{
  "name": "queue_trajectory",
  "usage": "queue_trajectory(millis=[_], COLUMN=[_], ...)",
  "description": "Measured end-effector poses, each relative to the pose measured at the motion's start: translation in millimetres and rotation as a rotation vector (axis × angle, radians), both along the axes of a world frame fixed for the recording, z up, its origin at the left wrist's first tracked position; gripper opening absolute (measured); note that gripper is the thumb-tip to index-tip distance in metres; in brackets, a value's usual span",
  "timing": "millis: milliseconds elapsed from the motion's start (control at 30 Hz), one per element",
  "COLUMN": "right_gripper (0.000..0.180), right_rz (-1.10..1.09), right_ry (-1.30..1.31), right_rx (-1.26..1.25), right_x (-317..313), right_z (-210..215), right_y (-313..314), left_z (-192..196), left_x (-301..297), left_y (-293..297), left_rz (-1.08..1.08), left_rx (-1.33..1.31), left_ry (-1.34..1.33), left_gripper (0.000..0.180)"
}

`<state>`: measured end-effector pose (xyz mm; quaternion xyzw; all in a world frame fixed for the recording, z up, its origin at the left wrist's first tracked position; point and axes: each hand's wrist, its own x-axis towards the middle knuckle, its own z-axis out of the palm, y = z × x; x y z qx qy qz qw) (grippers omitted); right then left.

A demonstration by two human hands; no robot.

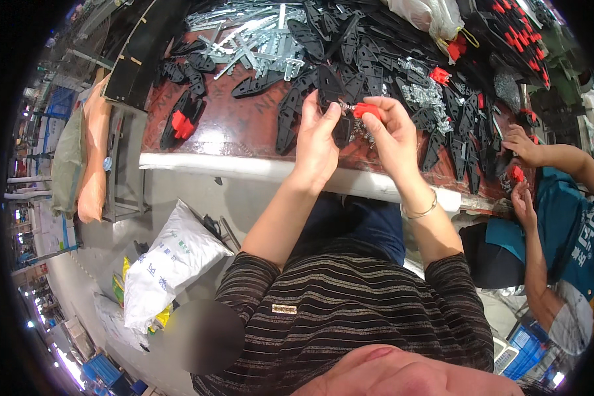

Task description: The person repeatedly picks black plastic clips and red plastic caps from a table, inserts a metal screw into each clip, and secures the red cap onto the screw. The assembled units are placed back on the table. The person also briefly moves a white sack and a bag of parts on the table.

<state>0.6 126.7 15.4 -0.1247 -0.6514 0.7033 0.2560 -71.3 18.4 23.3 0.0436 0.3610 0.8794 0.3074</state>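
My left hand [318, 135] holds a flat black plastic part [342, 130] upright over the table's front edge, with a small metal spring [344, 105] at its top. My right hand [393, 132] pinches a small red plastic piece [366, 109] against the top of that black part. Both hands meet above the reddish-brown table [237, 125]. More black parts [350, 63] lie in a heap just beyond my fingers.
Grey metal pieces [257, 39] are piled at the table's back left, red-and-black assembled parts [181, 122] at the left. A co-worker's hands [525, 148] work at the right. A white sack [168, 261] lies on the floor at the left.
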Motion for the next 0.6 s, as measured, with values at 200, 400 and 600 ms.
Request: queue_trajectory(millis=[200, 400, 600], right_gripper=[0.024, 0.021, 0.022], right_rz=[-0.076, -0.127, -0.045], right_ry=[0.106, 0.185, 0.071], right_rx=[-0.208, -0.073, -0.187], right_x=[17, 27, 39], right_z=[9, 7, 10], right_y=[-19, -26, -21], left_z=[-6, -10, -8], left_x=[13, 28, 34], left_y=[-4, 1, -6], left_rz=[0.02, 0.111, 0.161], left_rx=[0.002, -0.012, -0.122], left_ry=[0.216, 0.261, 0.452], left_gripper=[0.029, 0.032, 0.035])
